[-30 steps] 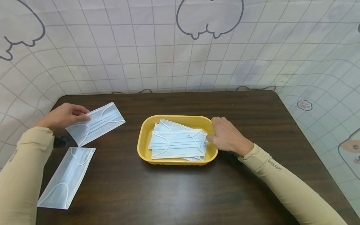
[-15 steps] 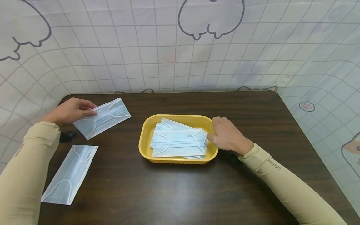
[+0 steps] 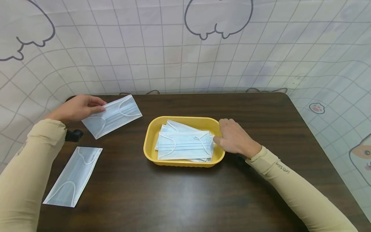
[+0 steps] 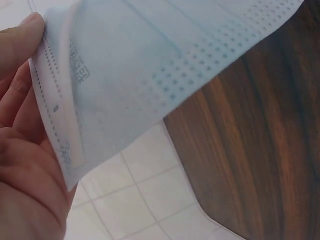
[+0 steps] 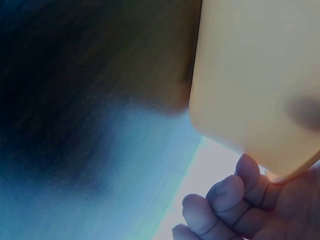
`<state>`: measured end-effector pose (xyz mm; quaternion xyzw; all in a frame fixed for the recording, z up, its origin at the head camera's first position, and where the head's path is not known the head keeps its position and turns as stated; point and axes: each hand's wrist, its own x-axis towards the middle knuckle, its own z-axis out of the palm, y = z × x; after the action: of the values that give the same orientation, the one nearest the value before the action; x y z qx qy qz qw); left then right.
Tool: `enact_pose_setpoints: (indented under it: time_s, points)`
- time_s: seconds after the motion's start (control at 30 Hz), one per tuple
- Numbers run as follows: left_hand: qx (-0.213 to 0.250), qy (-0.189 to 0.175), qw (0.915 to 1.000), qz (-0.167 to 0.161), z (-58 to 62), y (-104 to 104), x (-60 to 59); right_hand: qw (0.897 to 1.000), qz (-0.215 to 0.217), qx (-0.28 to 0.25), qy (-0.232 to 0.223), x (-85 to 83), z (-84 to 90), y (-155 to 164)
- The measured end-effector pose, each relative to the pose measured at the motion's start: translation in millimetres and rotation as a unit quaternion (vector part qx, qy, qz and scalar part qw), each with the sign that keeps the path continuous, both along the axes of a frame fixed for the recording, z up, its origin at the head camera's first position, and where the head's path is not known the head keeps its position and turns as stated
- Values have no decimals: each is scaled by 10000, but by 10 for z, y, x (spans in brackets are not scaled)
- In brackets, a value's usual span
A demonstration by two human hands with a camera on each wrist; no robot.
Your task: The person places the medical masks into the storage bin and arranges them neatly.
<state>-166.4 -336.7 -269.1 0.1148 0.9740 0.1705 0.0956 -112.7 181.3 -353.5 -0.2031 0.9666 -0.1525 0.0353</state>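
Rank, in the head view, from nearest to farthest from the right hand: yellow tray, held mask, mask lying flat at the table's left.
1. Yellow tray: touching the right hand.
2. Held mask: far left, in the left hand.
3. Flat mask: near left edge, farthest.

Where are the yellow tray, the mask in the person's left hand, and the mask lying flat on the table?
yellow tray [image 3: 148, 141]: head view, left rim.
held mask [image 3: 116, 115]: head view, pleated middle.
flat mask [image 3: 73, 176]: head view, centre panel.
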Motion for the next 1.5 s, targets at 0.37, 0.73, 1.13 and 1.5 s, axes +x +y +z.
enact_pose_setpoints:
  time_s: [0.37, 0.73, 1.13, 1.5]
  points:
    - [-43, 10, 9998, -202, 160, 241, 26, 10000, -53, 32, -59, -22, -16, 3]
    - [207, -93, 9993, -289, 287, 509, 9, 10000, -71, 25, -50, -15, -13, 14]
    - [359, -45, 9983, -463, 464, 737, -23, 10000, 27, -46, 82, -25, -30, 13]
    - [271, 76, 9969, -729, 515, 1081, 16, 10000, 5, -66, 33, -12, -26, 13]
